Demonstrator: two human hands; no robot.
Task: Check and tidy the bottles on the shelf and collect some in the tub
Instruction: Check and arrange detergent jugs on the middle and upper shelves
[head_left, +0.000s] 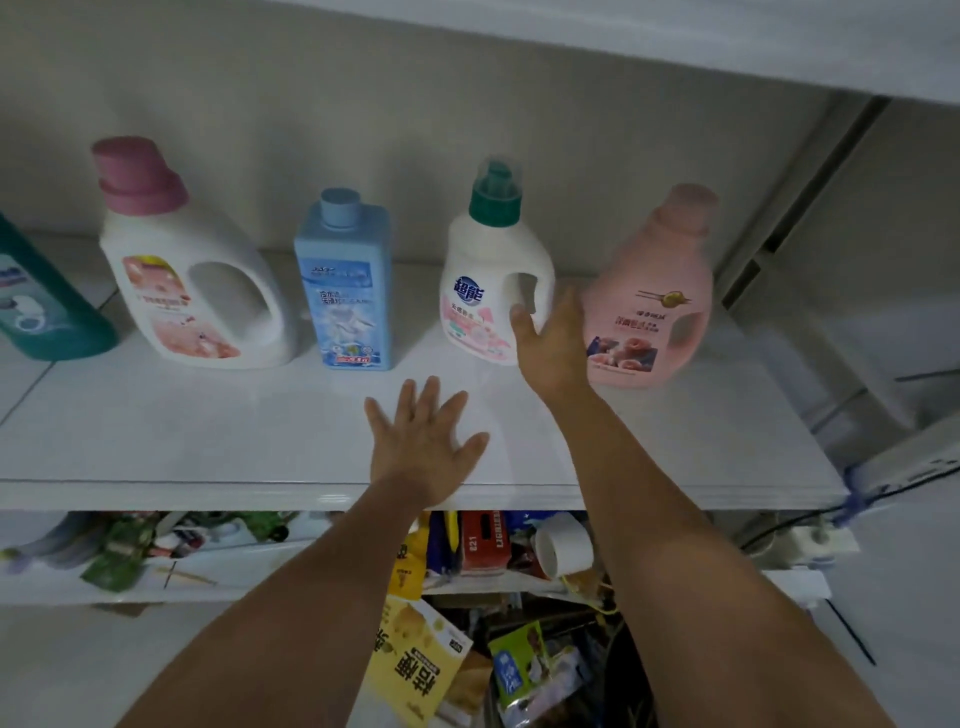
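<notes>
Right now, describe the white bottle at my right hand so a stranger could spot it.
On the white shelf, a row of bottles stands at the back. The white bottle is between the blue bottle and the pink bottle. Only it has a green collar under a clear cap.

I see a white shelf (208, 431) carrying five bottles. At far left, the teal bottle (41, 306) has a white-and-blue label. The white jug (171, 291) has a dusty-pink cap and a pink-and-peach label. The light-blue bottle (343, 291) has a matching cap and a blue label with white splashes. The white bottle (488, 280) has a dark-green collar and blue characters over pink flowers. The salmon-pink bottle (649, 296) shows pink roses on dark blue. Below sit a yellow packet (415, 670) with black characters and a red box (480, 540).
</notes>
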